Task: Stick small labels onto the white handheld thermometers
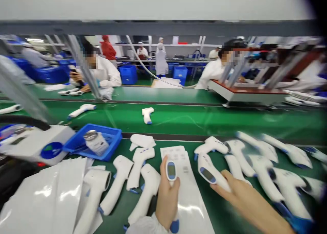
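My left hand is wrapped round the handle of a white infrared thermometer, its small screen facing me. The blue handle end shows below the hand. Over on the right, my right hand has its fingers round the handle of a second thermometer, tilted, with its screen toward me. Beneath my left hand lies a printed white sheet. Several thermometers rest on the green bench on both sides, among them one thermometer left of my left hand and another beyond my right hand.
A green conveyor crosses ahead, carrying spaced thermometers. At left are a blue tray holding a small container, a stack of glossy white sheets and a white device. Co-workers sit across the line. A grey beam spans overhead.
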`<state>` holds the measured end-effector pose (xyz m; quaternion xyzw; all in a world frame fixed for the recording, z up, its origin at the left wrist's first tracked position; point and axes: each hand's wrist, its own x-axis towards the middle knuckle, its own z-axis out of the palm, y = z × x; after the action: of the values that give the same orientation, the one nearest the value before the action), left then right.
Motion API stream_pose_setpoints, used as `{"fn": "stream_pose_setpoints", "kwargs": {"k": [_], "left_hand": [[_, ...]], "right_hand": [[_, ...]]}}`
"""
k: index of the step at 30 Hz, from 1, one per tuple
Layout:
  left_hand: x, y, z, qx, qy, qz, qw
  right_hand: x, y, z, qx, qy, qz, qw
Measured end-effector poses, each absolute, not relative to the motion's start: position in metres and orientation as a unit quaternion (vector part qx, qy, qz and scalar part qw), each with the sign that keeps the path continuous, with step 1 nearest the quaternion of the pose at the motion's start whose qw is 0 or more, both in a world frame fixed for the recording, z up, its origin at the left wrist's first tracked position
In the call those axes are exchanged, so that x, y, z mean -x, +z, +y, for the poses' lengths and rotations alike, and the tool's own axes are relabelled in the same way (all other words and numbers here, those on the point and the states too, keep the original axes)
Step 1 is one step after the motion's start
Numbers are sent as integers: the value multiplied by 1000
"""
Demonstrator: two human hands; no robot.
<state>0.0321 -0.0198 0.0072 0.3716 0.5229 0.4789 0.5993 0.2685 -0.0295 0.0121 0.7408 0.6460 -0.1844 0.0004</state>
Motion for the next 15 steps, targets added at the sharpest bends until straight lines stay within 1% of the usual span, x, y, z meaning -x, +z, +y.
{"fn": "stream_pose_setpoints", "kwargs": {"k": [2, 4, 6, 11, 13, 15], "left_hand": [[-29, 9, -18, -373, 457, 533, 607], [-27, 10, -17, -380, 440, 537, 611], [-27, 9, -17, -389, 429, 540, 611], [-27, 12, -19, -398, 424, 546, 603], [-27, 14, -19, -398, 423, 546, 604], [-27, 16, -18, -394, 416, 548, 609]], "right_hand": [[-253, 16, -56, -757, -237, 609, -19], [-245, 18, -74, -766, -229, 600, -35], [-246, 14, -84, -766, -166, 620, -37], [-263, -5, -95, -723, 57, 689, -4], [-265, -3, -100, -705, 130, 697, 8], [-261, 6, -102, -694, 170, 700, -7]]}}
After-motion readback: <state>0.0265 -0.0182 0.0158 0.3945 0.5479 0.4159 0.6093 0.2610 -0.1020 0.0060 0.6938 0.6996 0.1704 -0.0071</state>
